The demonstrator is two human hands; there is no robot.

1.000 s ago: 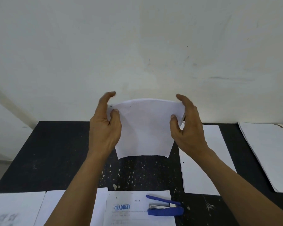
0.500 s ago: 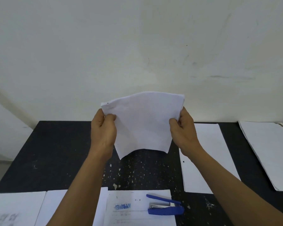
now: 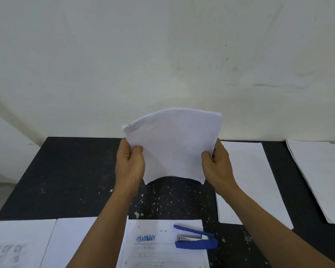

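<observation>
I hold a small sheaf of white paper (image 3: 172, 144) upright above the black table (image 3: 70, 176). My left hand (image 3: 130, 163) pinches its left edge, thumb in front and fingers behind. My right hand (image 3: 217, 163) pinches its right edge the same way. The sheets bow slightly, and a staple or hole shows near the top left corner. The lower edge hangs just above the tabletop.
A blue stapler (image 3: 195, 240) lies on a sheet stamped APPROVED (image 3: 162, 246) at the near edge. More sheets (image 3: 21, 244) lie near left. A white sheet (image 3: 248, 182) and a paper stack (image 3: 321, 176) lie to the right. A pale wall (image 3: 162, 55) stands behind.
Both hands slid from the top corners of the sheaf down to its side edges, and the paper rose and stands more upright, tilting a little to the right.
</observation>
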